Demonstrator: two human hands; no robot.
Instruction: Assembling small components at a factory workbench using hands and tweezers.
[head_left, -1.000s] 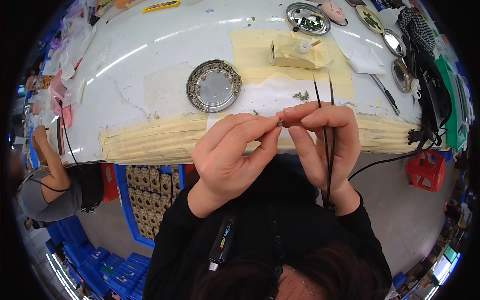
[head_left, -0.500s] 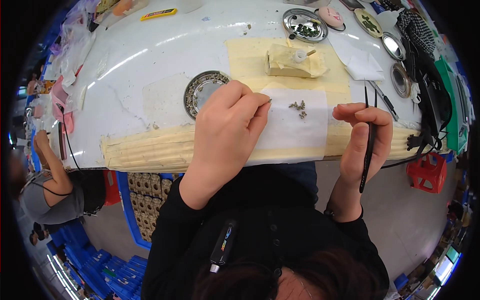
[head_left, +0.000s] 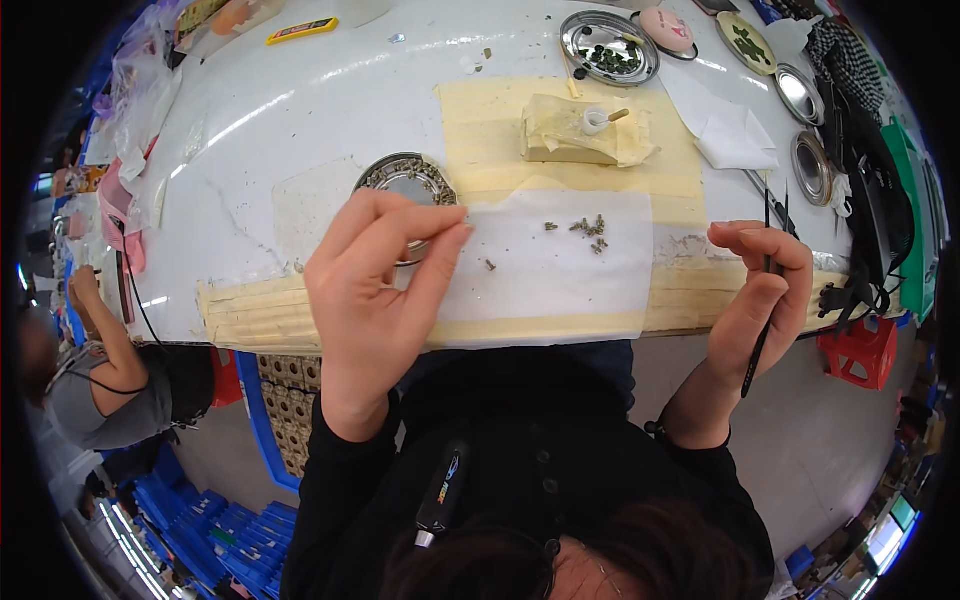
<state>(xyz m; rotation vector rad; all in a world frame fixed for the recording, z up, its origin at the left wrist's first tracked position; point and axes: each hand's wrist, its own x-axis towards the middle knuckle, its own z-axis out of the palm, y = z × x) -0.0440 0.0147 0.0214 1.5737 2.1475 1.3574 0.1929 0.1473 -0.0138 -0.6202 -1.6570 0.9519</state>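
Note:
My left hand (head_left: pixel 375 290) hovers over the left part of a white paper sheet (head_left: pixel 560 285), thumb and forefinger pinched together; whatever they hold is too small to make out. Partly hidden behind that hand is a round metal dish (head_left: pixel 390 172) with small grey-brown pieces along its rim. A loose cluster of the same small pieces (head_left: pixel 592 230) lies on the paper, with single ones to its left. To the right of the sheet, black tweezers (head_left: pixel 764 330) rest in my right hand (head_left: pixel 750 300), tips pointing away from me and apart, gripping nothing.
Beyond the paper stands a tape-covered block (head_left: pixel 570 145) with a small white cup (head_left: pixel 595 121). Farther back is a metal plate of dark green pieces (head_left: pixel 610 66). A folded white tissue (head_left: pixel 737 145) lies right. Another person (head_left: pixel 105 370) sits at the left.
My left hand has moved left and slightly nearer. A small piece now shows left of the cluster, and another farther left is uncovered. My right hand has shifted slightly right with the tweezers.

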